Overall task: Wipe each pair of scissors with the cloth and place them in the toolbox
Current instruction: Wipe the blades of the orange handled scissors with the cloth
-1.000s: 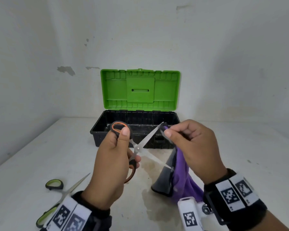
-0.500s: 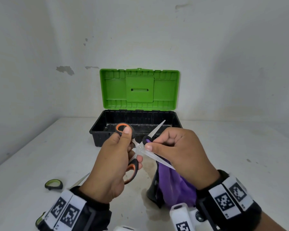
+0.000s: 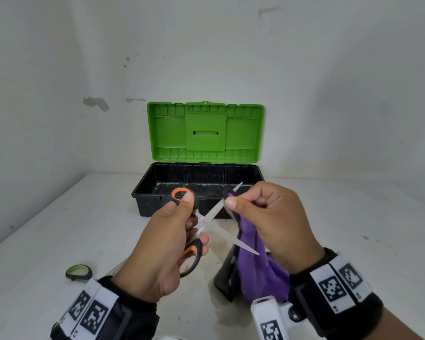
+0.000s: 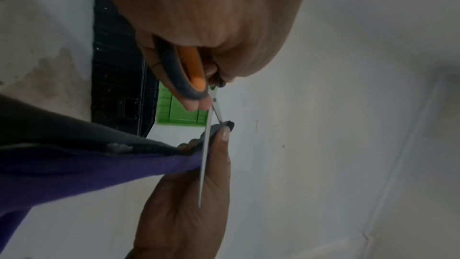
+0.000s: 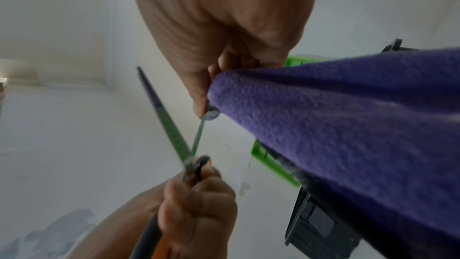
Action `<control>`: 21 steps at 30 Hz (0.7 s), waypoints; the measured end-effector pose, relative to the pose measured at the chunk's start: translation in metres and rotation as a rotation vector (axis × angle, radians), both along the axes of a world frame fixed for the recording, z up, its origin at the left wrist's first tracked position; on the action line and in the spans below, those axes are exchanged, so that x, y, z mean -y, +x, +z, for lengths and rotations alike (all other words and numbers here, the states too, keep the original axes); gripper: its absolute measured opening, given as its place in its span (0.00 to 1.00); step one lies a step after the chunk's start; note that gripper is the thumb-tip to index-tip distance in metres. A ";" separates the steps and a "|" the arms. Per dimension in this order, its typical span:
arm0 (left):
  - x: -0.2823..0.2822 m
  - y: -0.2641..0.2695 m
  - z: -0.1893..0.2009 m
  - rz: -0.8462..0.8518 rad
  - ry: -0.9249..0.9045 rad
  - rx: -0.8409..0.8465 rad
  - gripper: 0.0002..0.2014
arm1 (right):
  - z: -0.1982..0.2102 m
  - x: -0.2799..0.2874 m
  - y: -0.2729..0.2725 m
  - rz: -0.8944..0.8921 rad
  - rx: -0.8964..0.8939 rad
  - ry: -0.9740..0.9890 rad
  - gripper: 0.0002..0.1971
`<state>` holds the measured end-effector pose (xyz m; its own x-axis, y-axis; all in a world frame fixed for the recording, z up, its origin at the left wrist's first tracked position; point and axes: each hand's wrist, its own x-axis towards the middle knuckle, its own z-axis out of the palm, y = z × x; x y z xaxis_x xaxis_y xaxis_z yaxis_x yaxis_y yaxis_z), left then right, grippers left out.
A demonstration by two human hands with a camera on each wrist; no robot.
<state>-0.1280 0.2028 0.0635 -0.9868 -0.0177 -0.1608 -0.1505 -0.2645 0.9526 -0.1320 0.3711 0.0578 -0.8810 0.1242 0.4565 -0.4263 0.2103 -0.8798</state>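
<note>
My left hand grips the orange-and-black scissors by their handles, blades spread apart, in front of the toolbox. My right hand pinches the purple-and-grey cloth around the upper blade near its tip; the rest of the cloth hangs down. In the left wrist view the scissors cross the cloth and the right thumb. In the right wrist view the cloth drapes from my fingers and both blades show. A second pair with green-and-black handles lies on the table, partly hidden by my left wrist.
The black toolbox stands at the back middle with its green lid upright against the white wall. The white table has a stained patch under my hands. Walls close in at the back and left.
My right hand with the cloth slid down the upper blade toward the pivot, then back up toward the tip. The left hand kept hold of the scissors, shifting slightly.
</note>
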 end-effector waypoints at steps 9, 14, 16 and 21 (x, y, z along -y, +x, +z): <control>0.004 -0.001 -0.005 -0.008 -0.028 0.024 0.17 | -0.007 -0.002 -0.006 0.000 0.013 -0.021 0.08; 0.004 -0.002 -0.005 -0.006 -0.026 0.023 0.17 | -0.008 -0.002 -0.009 -0.041 -0.004 -0.075 0.09; 0.004 -0.003 -0.005 -0.010 -0.024 0.019 0.17 | -0.008 0.004 -0.004 0.007 0.003 -0.022 0.08; 0.003 -0.004 -0.004 -0.010 -0.041 0.002 0.17 | -0.006 -0.002 -0.007 -0.019 0.011 -0.064 0.08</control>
<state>-0.1317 0.1999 0.0596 -0.9866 -0.0151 -0.1624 -0.1550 -0.2234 0.9623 -0.1387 0.3730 0.0513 -0.8833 0.1696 0.4371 -0.4126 0.1619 -0.8964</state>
